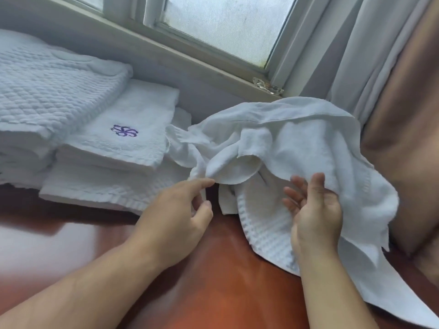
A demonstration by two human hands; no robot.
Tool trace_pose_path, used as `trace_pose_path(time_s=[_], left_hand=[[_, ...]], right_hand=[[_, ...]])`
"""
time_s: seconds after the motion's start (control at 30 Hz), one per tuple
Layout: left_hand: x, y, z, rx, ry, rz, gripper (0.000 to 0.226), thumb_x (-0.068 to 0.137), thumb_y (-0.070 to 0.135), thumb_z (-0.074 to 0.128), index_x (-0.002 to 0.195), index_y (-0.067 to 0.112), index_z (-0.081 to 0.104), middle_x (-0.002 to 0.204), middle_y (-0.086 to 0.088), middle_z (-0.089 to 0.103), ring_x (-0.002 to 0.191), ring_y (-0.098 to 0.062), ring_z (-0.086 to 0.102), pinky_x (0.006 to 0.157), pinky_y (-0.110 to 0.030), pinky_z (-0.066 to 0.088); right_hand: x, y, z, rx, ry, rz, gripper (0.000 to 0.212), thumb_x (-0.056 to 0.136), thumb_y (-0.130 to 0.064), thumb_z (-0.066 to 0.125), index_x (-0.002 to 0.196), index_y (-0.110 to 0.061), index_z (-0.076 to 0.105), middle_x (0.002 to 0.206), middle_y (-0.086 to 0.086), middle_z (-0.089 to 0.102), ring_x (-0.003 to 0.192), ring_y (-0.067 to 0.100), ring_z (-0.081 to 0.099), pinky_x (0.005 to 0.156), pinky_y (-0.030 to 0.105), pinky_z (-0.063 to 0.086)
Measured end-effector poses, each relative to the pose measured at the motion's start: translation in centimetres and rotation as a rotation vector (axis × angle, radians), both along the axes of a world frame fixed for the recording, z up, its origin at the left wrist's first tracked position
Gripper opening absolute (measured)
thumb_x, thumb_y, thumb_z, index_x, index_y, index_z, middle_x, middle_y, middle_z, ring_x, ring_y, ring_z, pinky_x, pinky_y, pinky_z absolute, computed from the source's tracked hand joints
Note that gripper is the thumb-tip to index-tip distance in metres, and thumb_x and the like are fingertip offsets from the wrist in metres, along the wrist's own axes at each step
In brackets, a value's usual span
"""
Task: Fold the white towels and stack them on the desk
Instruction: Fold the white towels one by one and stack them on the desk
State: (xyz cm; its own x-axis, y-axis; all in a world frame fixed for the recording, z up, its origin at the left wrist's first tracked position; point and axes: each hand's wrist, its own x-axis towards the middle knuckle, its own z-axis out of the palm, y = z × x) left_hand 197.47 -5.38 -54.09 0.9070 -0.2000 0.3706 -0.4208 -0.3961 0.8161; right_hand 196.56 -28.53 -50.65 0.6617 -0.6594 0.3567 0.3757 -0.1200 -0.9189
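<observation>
Step in hand: pulling the next towel out of the loose pile and hunting for its corners. The fold hasn't started.

The crumpled white towel heap [285, 143] sits at the right end of the glossy red-brown wooden bench [213, 269], below the frosted window [225, 27]. It is partly lifted off the surface and draped over the right hand [316, 217].
- Right hand: palm-up under the cloth, fingers [297, 184] spread and near straight. It is carrying, not gripping.
- Left hand [180, 210]: index tip touches a rolled hem of the heap, thumb apart below it, other fingers loosely curled. No closed pinch that I can see.

Next move, my read: the left hand closes a pinch on that hem and the right hand slides out to find the matching corner. Then pull apart and lay flat on the bare bench in front. One edge trails off to the right, so it could drag.

Counts:
- Hands: 2.
- Loose heap: 1. It shows both waffle weave and plain terry, so I can't tell if that's one towel or two.
- Folded items, left of the heap:
  - 1 folded white towel with purple flower embroidery [123, 131], just beside the heap.
  - 1 wider folded white waffle-weave towel [95, 188], which the embroidered one lies on.
  - 1 taller stack of white quilted folded towels [47, 91] at far left, layer count unreadable.
</observation>
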Motion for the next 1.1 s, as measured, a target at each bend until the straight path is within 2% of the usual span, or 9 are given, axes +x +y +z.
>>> trace_pose_path(time_s=[0.13,0.27,0.47,0.57,0.67,0.77,0.9,1.03,1.1], left_hand=[[-0.4,-0.2,-0.2,0.011,-0.006,-0.044,0.051,0.090,0.038,0.051,0.141,0.042,0.051,0.086,0.022,0.064,0.068,0.000,0.062,0.070,-0.024,0.047],[-0.3,0.0,-0.5,-0.130,0.066,-0.092,0.043,0.095,0.040,0.051,0.137,0.046,0.052,0.089,0.022,0.066,0.072,-0.003,0.066,0.070,-0.029,0.055],[-0.1,-0.3,0.7,-0.644,0.435,-0.179,0.053,0.082,0.058,0.055,0.126,0.031,0.062,0.098,0.003,0.076,0.077,-0.016,0.071,0.070,-0.030,0.053],[-0.2,-0.1,1.3,-0.849,0.663,-0.307,0.079,0.065,0.071,0.061,0.131,0.028,0.059,0.110,-0.008,0.076,0.097,-0.025,0.074,0.084,-0.039,0.054],[-0.6,0.4,1.8,-0.959,0.727,-0.627,0.068,0.083,0.069,0.054,0.140,0.032,0.057,0.130,-0.008,0.068,0.118,-0.026,0.066,0.094,-0.038,0.055],[-0.4,0.7,1.9,-0.993,0.736,-0.610,0.045,0.098,0.038,0.059,0.141,0.021,0.055,0.134,-0.010,0.065,0.123,-0.030,0.063,0.095,-0.040,0.057],[0.2,0.8,1.4,-0.966,0.725,-0.442,0.039,0.094,-0.001,0.057,0.130,0.013,0.064,0.124,-0.011,0.070,0.120,-0.029,0.064,0.100,-0.041,0.053],[0.3,1.3,1.7,-0.910,0.721,-0.418,0.045,0.091,-0.002,0.049,0.119,0.023,0.073,0.121,-0.012,0.072,0.114,-0.029,0.068,0.092,-0.039,0.056],[0.4,1.5,1.8,-0.919,0.729,-0.367,0.047,0.088,0.003,0.046,0.113,0.027,0.076,0.115,-0.013,0.074,0.106,-0.030,0.071,0.085,-0.039,0.061]], right_hand=[[-0.6,0.4,0.7,-0.037,-0.056,-0.020,0.019,0.094,-0.044,0.065,0.089,-0.033,0.079,0.096,-0.011,0.076,0.087,0.007,0.070,0.076,0.031,0.051],[-2.0,2.3,1.5,-0.175,-0.159,0.107,0.023,0.095,-0.028,0.057,0.097,-0.037,0.078,0.105,-0.013,0.075,0.107,0.009,0.067,0.091,0.038,0.050],[-3.5,5.1,1.5,-0.098,-0.331,0.401,0.018,0.074,-0.017,0.058,0.082,-0.022,0.073,0.091,-0.003,0.067,0.099,0.017,0.064,0.090,0.037,0.048],[-4.0,6.3,1.5,0.117,-0.179,0.731,0.023,0.069,-0.014,0.061,0.084,0.003,0.068,0.090,0.016,0.056,0.091,0.029,0.055,0.080,0.034,0.048],[-4.6,6.8,1.3,-0.101,0.050,0.897,0.034,0.081,-0.021,0.061,0.095,0.010,0.068,0.103,0.023,0.067,0.102,0.034,0.062,0.085,0.040,0.051],[-5.4,7.6,0.9,-0.573,0.085,0.714,0.037,0.093,-0.041,0.057,0.091,-0.010,0.077,0.086,0.005,0.077,0.089,0.018,0.073,0.080,0.034,0.056],[-5.8,7.8,1.6,-0.499,-0.161,0.343,0.049,0.095,-0.046,0.049,0.056,-0.019,0.063,0.053,0.006,0.061,0.050,0.017,0.058,0.052,0.023,0.043],[-5.1,5.3,1.6,-0.617,-0.156,-0.186,0.041,0.094,-0.048,0.050,0.061,-0.025,0.059,0.061,0.001,0.060,0.065,0.012,0.059,0.063,0.028,0.047],[-4.5,4.6,1.4,-0.688,0.000,-0.157,0.031,0.085,-0.063,0.053,0.079,-0.034,0.064,0.087,-0.012,0.068,0.090,0.006,0.064,0.081,0.030,0.051]])
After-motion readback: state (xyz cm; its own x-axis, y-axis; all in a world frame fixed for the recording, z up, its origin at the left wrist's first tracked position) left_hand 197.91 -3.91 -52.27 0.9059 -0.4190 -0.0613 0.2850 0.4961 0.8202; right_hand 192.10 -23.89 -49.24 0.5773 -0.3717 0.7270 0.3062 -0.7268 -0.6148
